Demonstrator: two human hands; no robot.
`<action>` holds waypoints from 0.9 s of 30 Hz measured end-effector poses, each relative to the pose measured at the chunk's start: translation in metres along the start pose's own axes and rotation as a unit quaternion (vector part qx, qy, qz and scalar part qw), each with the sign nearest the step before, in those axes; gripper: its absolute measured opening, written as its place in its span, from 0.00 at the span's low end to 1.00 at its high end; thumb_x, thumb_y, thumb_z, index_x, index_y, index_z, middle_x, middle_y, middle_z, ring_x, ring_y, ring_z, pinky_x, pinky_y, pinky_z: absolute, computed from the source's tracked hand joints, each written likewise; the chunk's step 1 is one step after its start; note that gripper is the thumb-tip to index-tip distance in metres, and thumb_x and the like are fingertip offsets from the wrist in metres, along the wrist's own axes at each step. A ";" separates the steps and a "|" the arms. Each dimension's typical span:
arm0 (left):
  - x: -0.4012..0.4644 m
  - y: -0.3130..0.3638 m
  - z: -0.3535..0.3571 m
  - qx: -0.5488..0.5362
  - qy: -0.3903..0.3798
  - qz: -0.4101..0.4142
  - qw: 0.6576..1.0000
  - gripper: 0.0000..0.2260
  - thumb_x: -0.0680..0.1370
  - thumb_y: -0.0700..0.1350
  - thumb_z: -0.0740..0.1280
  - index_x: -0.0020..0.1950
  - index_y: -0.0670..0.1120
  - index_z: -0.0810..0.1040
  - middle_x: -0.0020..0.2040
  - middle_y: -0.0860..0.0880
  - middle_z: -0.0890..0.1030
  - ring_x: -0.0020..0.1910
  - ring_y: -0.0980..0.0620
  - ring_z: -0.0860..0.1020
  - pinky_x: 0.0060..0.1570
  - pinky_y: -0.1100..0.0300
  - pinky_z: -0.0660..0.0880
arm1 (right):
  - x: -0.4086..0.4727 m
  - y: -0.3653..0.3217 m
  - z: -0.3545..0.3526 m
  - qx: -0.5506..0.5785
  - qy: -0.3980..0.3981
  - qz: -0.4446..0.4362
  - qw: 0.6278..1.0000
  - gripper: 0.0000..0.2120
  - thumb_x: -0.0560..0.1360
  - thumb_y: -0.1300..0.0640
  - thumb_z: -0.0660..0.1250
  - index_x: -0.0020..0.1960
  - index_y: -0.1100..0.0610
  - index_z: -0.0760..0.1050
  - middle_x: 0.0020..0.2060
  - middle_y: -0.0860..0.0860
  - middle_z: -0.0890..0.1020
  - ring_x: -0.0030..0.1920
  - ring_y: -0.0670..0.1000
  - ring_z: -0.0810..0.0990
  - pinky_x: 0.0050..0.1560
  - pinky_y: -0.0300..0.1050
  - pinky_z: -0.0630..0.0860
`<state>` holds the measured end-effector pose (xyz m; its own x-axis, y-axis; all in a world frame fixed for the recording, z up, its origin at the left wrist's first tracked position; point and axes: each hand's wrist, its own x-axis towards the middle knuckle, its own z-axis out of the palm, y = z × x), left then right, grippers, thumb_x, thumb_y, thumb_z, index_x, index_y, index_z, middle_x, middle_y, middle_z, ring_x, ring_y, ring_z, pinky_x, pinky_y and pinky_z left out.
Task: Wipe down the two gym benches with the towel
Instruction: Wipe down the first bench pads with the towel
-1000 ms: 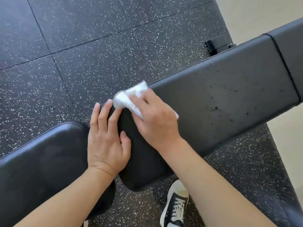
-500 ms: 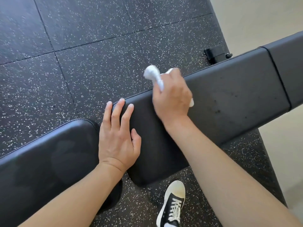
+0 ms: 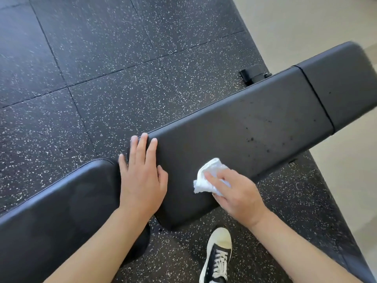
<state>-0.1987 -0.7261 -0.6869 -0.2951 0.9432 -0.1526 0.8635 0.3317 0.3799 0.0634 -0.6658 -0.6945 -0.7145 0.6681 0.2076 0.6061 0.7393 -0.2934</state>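
The left hand (image 3: 141,178) is lying flat, fingers straight and pointing to 12 o'clock, on the bench pad (image 3: 255,131). At its 3 o'clock, the right hand (image 3: 237,194) is pressing the white towel (image 3: 207,178) down, fingers curling over it.

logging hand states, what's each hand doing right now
Left hand: open, flat on the long black padded bench.
Right hand: holds the crumpled white towel against that bench.
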 end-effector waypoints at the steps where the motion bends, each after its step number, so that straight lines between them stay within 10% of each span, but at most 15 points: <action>1: 0.001 0.003 -0.002 0.009 -0.004 0.027 1.000 0.29 0.79 0.43 0.62 0.81 0.41 0.66 0.84 0.42 0.61 0.85 0.40 0.55 0.77 0.31 0.61 | 0.009 0.011 -0.001 -0.007 0.014 0.020 1.000 0.16 0.77 0.62 0.70 0.64 0.57 0.83 0.47 0.53 0.82 0.39 0.56 0.80 0.35 0.51 0.79; 6: 0.032 0.035 0.001 -0.020 0.002 0.130 0.991 0.29 0.80 0.42 0.60 0.82 0.41 0.65 0.85 0.44 0.61 0.85 0.42 0.55 0.80 0.36 0.57 | 0.077 0.020 0.014 -0.049 0.108 0.237 0.964 0.12 0.75 0.59 0.73 0.57 0.53 0.83 0.43 0.51 0.78 0.37 0.53 0.76 0.29 0.47 0.74; 17: 0.052 0.083 0.053 0.045 0.032 0.132 0.990 0.28 0.81 0.51 0.57 0.81 0.48 0.66 0.85 0.50 0.61 0.85 0.47 0.55 0.83 0.38 0.48 | -0.055 0.046 -0.006 -0.009 0.122 0.231 0.965 0.19 0.76 0.62 0.73 0.67 0.56 0.81 0.46 0.50 0.79 0.41 0.51 0.78 0.40 0.46 0.79; 22: 0.053 0.084 0.056 0.059 0.035 0.132 0.989 0.28 0.79 0.50 0.59 0.80 0.47 0.66 0.84 0.48 0.62 0.85 0.45 0.55 0.82 0.38 0.50 | 0.006 0.033 0.015 -0.030 0.206 0.412 0.887 0.13 0.77 0.60 0.72 0.61 0.57 0.83 0.44 0.52 0.78 0.41 0.53 0.76 0.37 0.46 0.73; 27: 0.053 0.085 0.056 0.061 0.023 0.123 0.990 0.28 0.80 0.50 0.58 0.80 0.47 0.65 0.84 0.48 0.61 0.85 0.45 0.54 0.82 0.38 0.49 | 0.074 -0.001 0.022 0.033 0.186 0.385 0.903 0.15 0.75 0.61 0.64 0.59 0.62 0.82 0.43 0.54 0.78 0.39 0.55 0.75 0.37 0.47 0.73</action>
<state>-0.1183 -0.6487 -0.7135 -0.0855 0.9960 -0.0273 0.9537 0.0897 0.2871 0.0021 -0.6190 -0.6996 0.0852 0.9732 0.2134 0.8424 0.0440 -0.5371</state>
